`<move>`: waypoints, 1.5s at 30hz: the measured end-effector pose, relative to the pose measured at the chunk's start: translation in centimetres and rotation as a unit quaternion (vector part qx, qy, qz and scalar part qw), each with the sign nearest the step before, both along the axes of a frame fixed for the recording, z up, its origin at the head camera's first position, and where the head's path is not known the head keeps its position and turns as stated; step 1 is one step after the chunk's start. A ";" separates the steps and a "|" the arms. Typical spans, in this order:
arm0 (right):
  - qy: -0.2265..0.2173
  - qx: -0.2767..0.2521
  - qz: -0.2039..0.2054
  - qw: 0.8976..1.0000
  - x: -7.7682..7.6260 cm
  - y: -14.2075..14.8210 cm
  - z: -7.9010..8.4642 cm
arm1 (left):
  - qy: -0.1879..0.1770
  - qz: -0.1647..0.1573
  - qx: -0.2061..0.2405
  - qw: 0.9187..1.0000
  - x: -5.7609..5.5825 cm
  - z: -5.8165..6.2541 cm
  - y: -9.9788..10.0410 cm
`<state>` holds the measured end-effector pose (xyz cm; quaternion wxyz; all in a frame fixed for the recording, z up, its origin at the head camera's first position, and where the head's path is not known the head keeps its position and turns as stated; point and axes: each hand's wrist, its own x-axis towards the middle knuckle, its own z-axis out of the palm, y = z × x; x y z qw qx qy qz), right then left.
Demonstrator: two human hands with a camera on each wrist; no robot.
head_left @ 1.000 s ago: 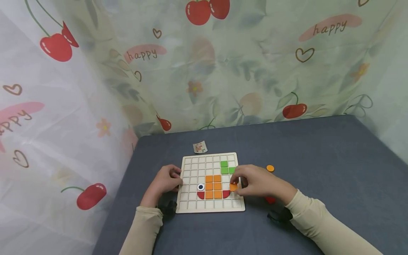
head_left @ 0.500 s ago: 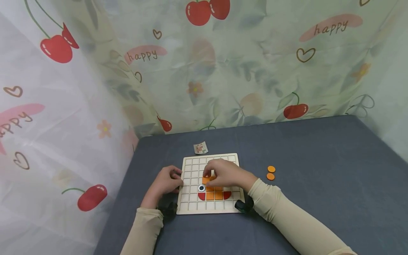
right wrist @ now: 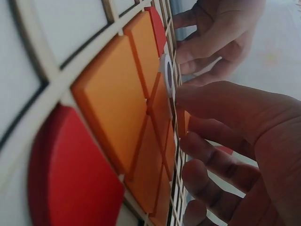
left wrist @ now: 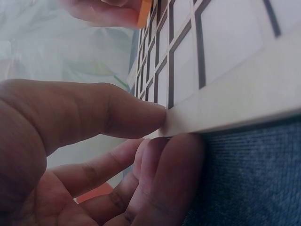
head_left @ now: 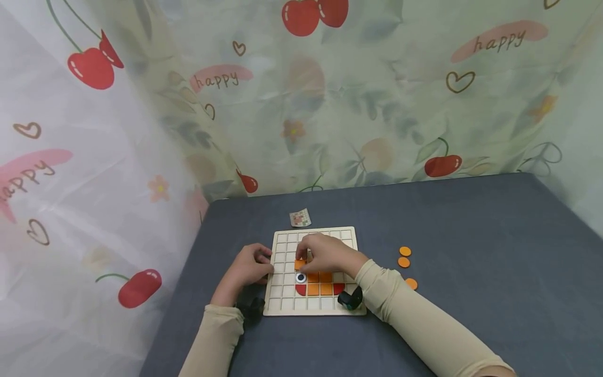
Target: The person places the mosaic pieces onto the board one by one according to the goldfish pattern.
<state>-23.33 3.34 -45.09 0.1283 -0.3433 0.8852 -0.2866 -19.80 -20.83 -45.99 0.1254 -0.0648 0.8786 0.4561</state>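
Note:
A pale wooden grid board (head_left: 287, 303) lies on the dark table. My left hand (head_left: 246, 268) holds its left edge, thumb (left wrist: 136, 115) on the rim and index finger against the side. My right hand (head_left: 330, 254) is over the board, pinching an orange square tile (head_left: 299, 265) between thumb and fingertips, just behind a round eye piece (head_left: 301, 278). In the right wrist view the held tile (right wrist: 184, 121) shows partly between the fingers. Orange tiles (head_left: 319, 289) fill a block of cells, with a red rounded piece (head_left: 300, 289) on the left and another (head_left: 338, 288) on the right.
Three orange discs (head_left: 404, 262) lie on the table right of the board, one partly behind the right sleeve. A small patterned card (head_left: 300, 217) lies behind the board. A printed curtain (head_left: 358, 104) hangs behind the table (head_left: 461, 235).
My right hand has carried the orange tile left from the board's right side to behind the eye piece. It now covers the green tiles. My left hand has stayed at the board's edge.

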 end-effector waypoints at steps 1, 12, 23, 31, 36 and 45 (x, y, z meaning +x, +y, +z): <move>0.001 0.001 0.001 1.000 0.0 0.0 -0.1 | 0.000 0.000 -0.001 1.000 0.0 0.0 0.0; 0.003 0.005 0.008 1.000 -0.2 0.0 -0.2 | 0.000 0.002 -0.006 1.000 -0.1 0.1 0.1; 0.000 0.000 0.007 1.000 -0.2 -0.1 -0.2 | 0.001 -0.002 -0.006 1.000 -0.1 0.1 0.0; 0.012 0.009 0.004 1.000 0.1 0.0 -0.2 | 0.002 -0.003 -0.006 1.000 0.0 0.1 0.0; 0.020 0.007 -0.004 1.000 0.3 1.1 0.4 | 0.007 -0.003 -0.002 1.000 -0.1 0.0 0.2; 0.015 -0.045 0.030 0.998 1.2 6.2 1.9 | 0.007 -0.004 -0.006 1.000 0.1 0.0 0.2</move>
